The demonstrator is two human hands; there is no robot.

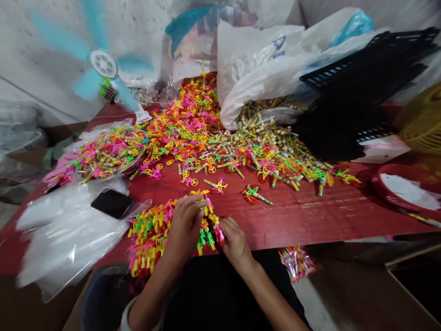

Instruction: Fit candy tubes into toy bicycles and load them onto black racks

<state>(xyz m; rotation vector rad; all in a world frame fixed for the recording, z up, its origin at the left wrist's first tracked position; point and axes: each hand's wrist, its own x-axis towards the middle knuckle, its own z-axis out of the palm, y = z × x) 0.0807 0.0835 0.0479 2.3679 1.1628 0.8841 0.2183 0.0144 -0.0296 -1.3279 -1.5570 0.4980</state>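
Rows of small plastic toy pieces [148, 234] in yellow, green, pink and orange lie packed along the table's near edge. Over their right part rests my left hand [184, 225], fingers together and curled down onto the pieces; its fingertips are partly hidden. My right hand [237, 243] is closed at the right end of the rows, its thumb and fingers at a pink and yellow plastic piece [219, 233]. Just beyond the hands lie a loose patterned tube with a yellow top [215, 185] and another tube with a green top [257, 194].
A large heap of colourful plastic parts [186, 119] and patterned tubes [275, 138] covers the back. Left are a filled bowl [138, 158], a phone [112, 203] on clear bags [76, 243], and a spinning fan [103, 63]. Right stand black baskets [365, 87] and a red basket [382, 184].
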